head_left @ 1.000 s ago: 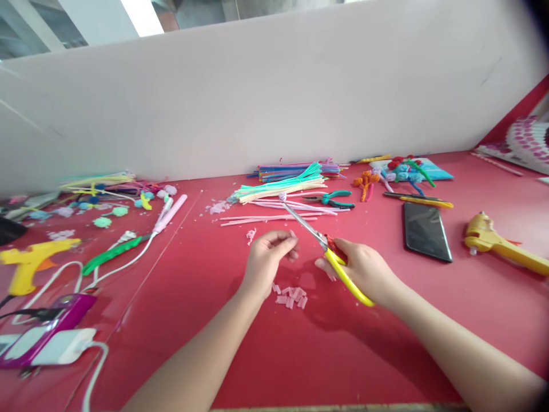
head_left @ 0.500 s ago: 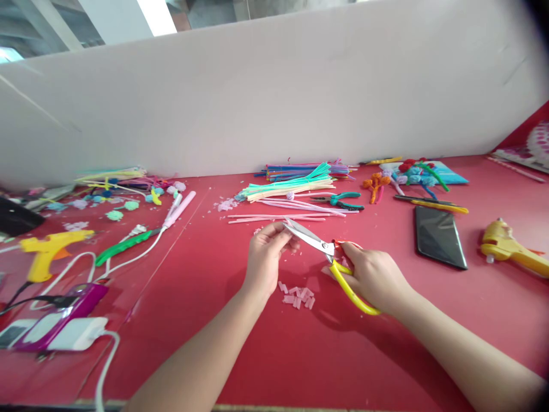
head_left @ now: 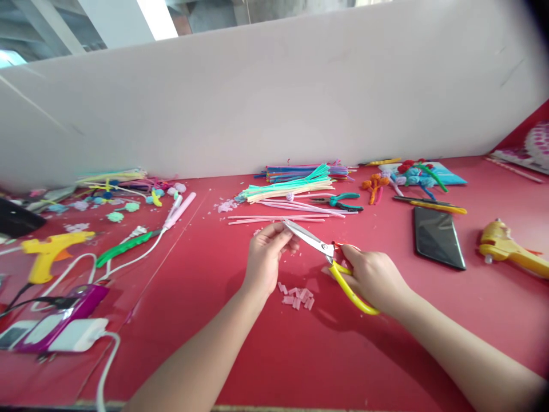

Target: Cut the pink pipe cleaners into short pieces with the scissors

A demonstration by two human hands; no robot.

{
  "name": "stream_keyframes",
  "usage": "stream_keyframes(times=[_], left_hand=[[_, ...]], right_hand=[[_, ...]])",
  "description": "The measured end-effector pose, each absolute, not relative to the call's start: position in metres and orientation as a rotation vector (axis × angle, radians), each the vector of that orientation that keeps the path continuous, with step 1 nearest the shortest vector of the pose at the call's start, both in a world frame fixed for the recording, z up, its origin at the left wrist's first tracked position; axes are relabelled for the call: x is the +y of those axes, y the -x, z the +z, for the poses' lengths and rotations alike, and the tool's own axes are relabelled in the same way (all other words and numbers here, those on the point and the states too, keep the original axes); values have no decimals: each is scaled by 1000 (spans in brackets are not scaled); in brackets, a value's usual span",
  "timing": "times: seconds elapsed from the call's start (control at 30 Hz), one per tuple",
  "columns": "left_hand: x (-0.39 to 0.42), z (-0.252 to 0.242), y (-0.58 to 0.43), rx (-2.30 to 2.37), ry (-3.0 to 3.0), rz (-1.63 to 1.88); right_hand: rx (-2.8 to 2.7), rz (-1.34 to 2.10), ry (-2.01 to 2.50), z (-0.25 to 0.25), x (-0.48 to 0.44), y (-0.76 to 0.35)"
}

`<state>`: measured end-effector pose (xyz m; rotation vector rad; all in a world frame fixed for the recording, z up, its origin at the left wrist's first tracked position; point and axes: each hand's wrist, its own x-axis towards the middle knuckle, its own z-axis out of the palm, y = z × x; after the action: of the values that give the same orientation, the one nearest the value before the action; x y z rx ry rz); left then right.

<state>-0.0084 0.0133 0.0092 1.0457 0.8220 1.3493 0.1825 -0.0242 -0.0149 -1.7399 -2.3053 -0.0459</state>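
My right hand (head_left: 372, 279) is wrapped round the yellow handles of a pair of scissors (head_left: 309, 236). The blades point up and left, and their tips reach the fingertips of my left hand (head_left: 266, 254). That hand is closed in a pinch; what sits between its fingers is too small and covered to make out. Below the blades, several short pale pink pieces (head_left: 299, 297) lie in a loose pile on the red table (head_left: 274, 360). Just beyond my hands lie thin pink pipe cleaners (head_left: 240, 220).
Behind are bundled pipe cleaners (head_left: 291, 186) and teal-handled pliers (head_left: 343, 200). At right lie a black phone (head_left: 438, 237) and a yellow glue gun (head_left: 508, 246). At left are another yellow glue gun (head_left: 49, 249), a purple power strip (head_left: 75, 315) and white cables. A white partition (head_left: 274, 103) stands behind.
Both hands and the scissors stay in nearly the same place. The view has shifted very slightly.
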Motion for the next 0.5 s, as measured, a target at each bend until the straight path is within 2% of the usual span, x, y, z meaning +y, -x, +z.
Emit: stream_keyframes(times=[0.37, 0.5], left_hand=[[13, 12, 8, 867, -1039, 1347], [13, 10, 8, 840, -1024, 1327]], right_hand=[[-2278, -23, 1780, -13, -24, -183], [-2149, 138, 1838, -8, -24, -179]])
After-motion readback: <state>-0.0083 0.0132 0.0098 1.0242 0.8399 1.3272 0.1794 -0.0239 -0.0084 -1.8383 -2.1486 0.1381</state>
